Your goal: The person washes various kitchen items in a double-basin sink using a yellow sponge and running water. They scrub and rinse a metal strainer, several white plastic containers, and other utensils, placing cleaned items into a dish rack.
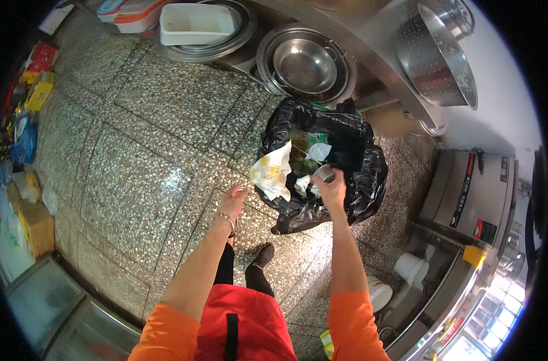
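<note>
My right hand grips a small round metal cup over a bin lined with a black plastic bag. Inside the bin lie crumpled white tissues, a pale scrap, a thin stick and some green packaging. A white paper with yellow-brown stains hangs over the bin's left rim. My left hand, with a bracelet at the wrist, is held over the floor left of the bin, its fingers partly curled and nothing seen in it.
Metal bowls and a white rectangular tub stand on a low shelf beyond the bin. A perforated metal pot is at the upper right. White buckets stand at the right. A cardboard box is at the left.
</note>
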### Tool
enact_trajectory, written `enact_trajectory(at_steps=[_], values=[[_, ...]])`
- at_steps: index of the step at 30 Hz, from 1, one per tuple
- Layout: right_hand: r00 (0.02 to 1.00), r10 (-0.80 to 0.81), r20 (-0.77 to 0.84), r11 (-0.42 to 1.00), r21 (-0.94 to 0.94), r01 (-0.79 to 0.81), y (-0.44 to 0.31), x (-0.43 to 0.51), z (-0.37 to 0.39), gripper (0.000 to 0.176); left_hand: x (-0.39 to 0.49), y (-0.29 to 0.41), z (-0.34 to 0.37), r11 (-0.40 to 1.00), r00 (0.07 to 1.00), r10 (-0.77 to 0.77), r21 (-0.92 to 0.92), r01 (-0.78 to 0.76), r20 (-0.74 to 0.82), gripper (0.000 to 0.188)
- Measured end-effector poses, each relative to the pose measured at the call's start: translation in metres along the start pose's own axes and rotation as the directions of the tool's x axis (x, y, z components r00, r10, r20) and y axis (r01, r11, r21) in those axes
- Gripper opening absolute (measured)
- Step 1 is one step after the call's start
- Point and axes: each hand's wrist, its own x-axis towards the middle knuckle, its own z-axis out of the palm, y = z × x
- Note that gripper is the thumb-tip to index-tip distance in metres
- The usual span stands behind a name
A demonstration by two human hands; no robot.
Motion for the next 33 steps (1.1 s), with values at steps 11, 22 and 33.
enact_trajectory(at_steps=[11,22,33], values=[[0.988,-0.152,0.002,0.986,-0.065,0.152,0.016,-0.005,-0.02,0.058,0.057,0.026,0.043,0.913,0.886,0.38,-0.048,-0.406,-0.266,0.029],[0.983,-0.135,0.122,0.403,0.913,-0.058,-0.075,-0.054,-0.149,0.092,-0.059,0.119,0.137,0.687,0.731,0.648,0.251,-0.682,0.216,0.034],[0.995,0.022,0.102,0.909,-0.416,0.023,0.001,-0.033,-0.057,0.065,-0.04,-0.052,-0.073,0.892,0.956,0.286,0.344,-0.292,0.07,0.023]])
